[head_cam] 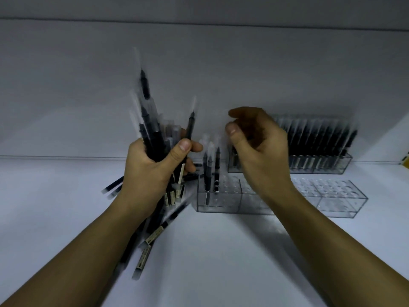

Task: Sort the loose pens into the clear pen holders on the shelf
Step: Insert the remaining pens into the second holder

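My left hand [152, 169] grips a thick bundle of black pens [152, 120] with clear caps, their tips fanned upward and their ends sticking out below the fist. My right hand [259, 149] hovers above the near clear pen holder [223, 200], fingers loosely curled, thumb and forefinger apart, with no pen visible in it. Two pens [211, 171] stand in the left end of that holder. Behind it, a second clear holder [318, 165] is packed with several upright black pens.
A third clear holder [336, 196] with open holes continues to the right of the near one. The white shelf [221, 251] runs to a white back wall. A yellow object [406, 160] shows at the right edge.
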A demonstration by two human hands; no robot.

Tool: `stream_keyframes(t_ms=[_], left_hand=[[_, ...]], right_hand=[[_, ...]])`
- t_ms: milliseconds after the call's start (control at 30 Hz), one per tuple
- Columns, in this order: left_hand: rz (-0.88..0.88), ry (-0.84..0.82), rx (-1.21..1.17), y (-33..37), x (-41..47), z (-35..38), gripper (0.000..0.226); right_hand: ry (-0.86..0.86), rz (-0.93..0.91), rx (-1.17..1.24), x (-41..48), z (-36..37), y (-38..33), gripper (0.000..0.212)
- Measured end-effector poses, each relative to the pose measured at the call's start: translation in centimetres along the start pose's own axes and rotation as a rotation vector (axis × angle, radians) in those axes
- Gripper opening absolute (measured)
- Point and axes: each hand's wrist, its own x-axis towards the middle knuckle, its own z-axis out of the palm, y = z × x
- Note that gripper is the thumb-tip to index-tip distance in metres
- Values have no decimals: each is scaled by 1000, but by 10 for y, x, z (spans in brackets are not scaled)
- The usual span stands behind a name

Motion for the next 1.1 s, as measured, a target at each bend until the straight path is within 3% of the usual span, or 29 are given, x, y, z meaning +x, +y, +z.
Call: stream_keyframes(t_ms=[267, 500, 667, 733, 800, 1100], left_hand=[[34, -76, 42, 1, -3, 4, 8], [43, -118, 14, -1, -4, 6, 12], [35, -28, -20, -3, -2, 4, 13], [34, 19, -27, -4, 0, 2, 10], [19, 61, -18, -6, 2, 0, 21], [-64, 98, -190, -10, 7, -1, 15]], right_hand=[[-53, 66, 246, -9, 5, -25, 24], [-38, 164, 318, -9, 4, -27, 7], [131, 186, 434, 1, -6, -27, 10], [181, 191, 427, 5, -12, -24, 14], [193, 167, 354, 6, -14, -19, 13], [95, 82, 174, 3, -10, -4, 11]])
